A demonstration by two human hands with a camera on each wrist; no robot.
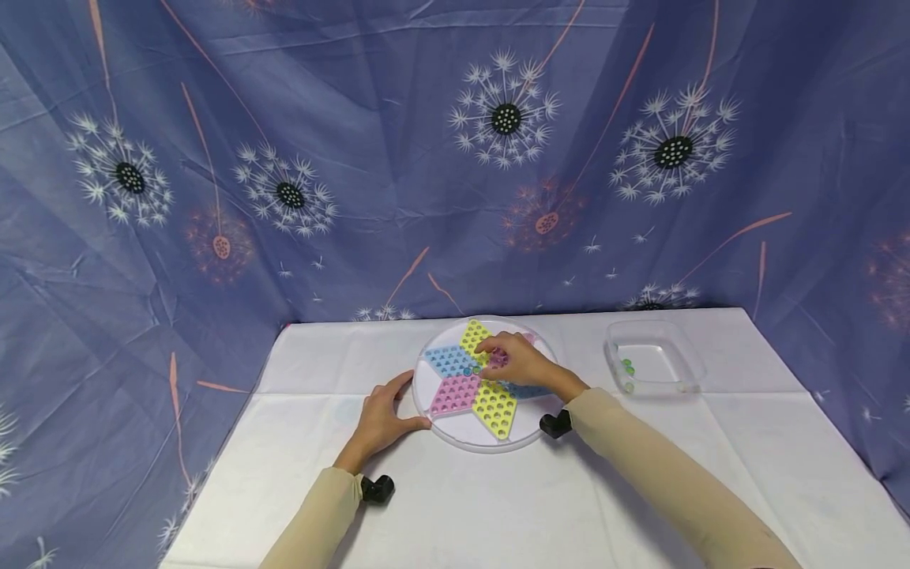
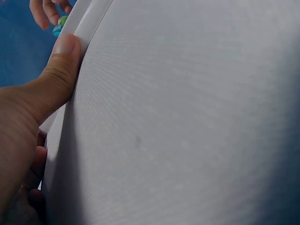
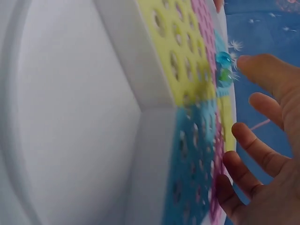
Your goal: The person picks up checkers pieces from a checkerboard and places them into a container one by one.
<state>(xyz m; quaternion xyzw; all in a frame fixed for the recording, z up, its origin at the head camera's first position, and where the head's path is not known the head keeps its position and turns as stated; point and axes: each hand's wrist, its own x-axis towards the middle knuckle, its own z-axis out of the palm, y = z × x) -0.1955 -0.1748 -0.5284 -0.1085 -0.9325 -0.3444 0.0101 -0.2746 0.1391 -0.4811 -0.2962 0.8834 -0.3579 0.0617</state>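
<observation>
A round white Chinese checkers board (image 1: 451,427) with a star of yellow, blue and pink holed sections lies on the table. My left hand (image 1: 381,420) touches its left rim, thumb and fingers spread apart. In the left wrist view the thumb (image 2: 58,70) lies straight along the rim. Over the board's middle is my right hand (image 1: 522,359), fingers loosely bent; in the right wrist view nothing shows between them. A blue marble (image 3: 223,58) and a green marble (image 3: 225,76) sit side by side near the board's centre, close to the right hand's topmost digit.
To the board's right stands a clear plastic box (image 1: 664,391) with several marbles inside, some of them green (image 1: 629,367). A white cloth (image 1: 490,506) covers the table. Behind it hangs a blue dandelion-print curtain (image 1: 398,174).
</observation>
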